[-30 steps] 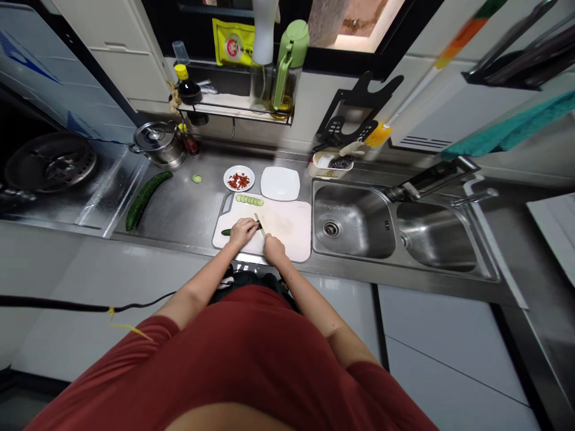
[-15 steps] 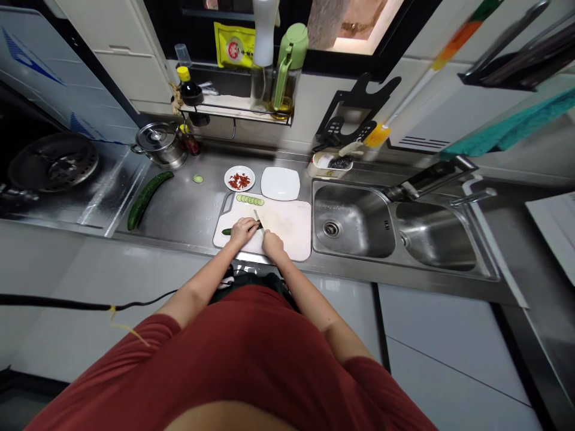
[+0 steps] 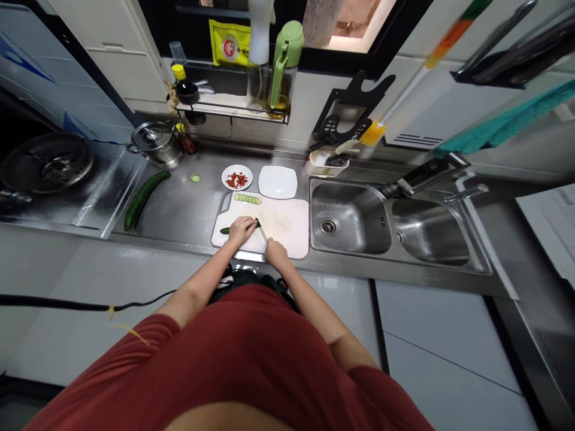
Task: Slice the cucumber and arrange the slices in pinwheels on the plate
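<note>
My left hand [image 3: 242,230] is closed over a cucumber piece [image 3: 224,231] lying on the white cutting board [image 3: 287,230]; its left end sticks out past my fingers. My right hand [image 3: 275,252] grips a knife [image 3: 263,232] by the handle, which my fingers hide. The blade slants up and left to the cucumber's right end, close to my left fingertips. A row of cucumber slices [image 3: 248,199] lies overlapped along the board's top edge. Behind the board stand a plate of chopped red pieces [image 3: 237,178] and a white square plate [image 3: 277,182].
A whole cucumber [image 3: 144,200] and a small cucumber end piece [image 3: 194,178] lie on the steel counter to the left. Beyond them stand a lidded pot [image 3: 157,143] and a stove with a pan [image 3: 47,161]. The double sink [image 3: 353,239] adjoins the board's right side.
The knife has drawn back toward me and slightly right, with my right hand lower at the board's near edge. My left hand stays on the cucumber. The whole view has shifted a little.
</note>
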### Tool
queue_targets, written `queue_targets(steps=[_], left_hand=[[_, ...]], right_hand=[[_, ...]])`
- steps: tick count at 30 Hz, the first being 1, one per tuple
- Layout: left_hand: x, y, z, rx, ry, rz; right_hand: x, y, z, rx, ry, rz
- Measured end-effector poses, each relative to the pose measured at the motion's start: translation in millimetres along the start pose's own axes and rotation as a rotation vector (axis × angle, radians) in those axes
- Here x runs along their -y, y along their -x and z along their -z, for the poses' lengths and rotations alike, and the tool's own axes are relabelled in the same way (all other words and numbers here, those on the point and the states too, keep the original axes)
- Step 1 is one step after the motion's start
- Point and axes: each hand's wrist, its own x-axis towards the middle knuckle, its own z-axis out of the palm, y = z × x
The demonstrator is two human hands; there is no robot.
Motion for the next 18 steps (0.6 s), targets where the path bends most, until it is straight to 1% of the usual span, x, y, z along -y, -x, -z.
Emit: queue_targets(steps=[5,11,18], left_hand=[[-0.2,-0.5,0.3,-0.004,0.009,0.002],[0.2,-0.6,0.7,0.007,0.016,0.013],[-2.0,-1.4,3.1,0.023,0.007,0.015]], right_hand=[[-3.2,6.9,-1.0,0.022,0.014,-0.006],[-8.8,18.2,-5.2,0.003,0.021,0.003],[-11.0,26.8,-3.9,0.034,-0.002,-0.017]])
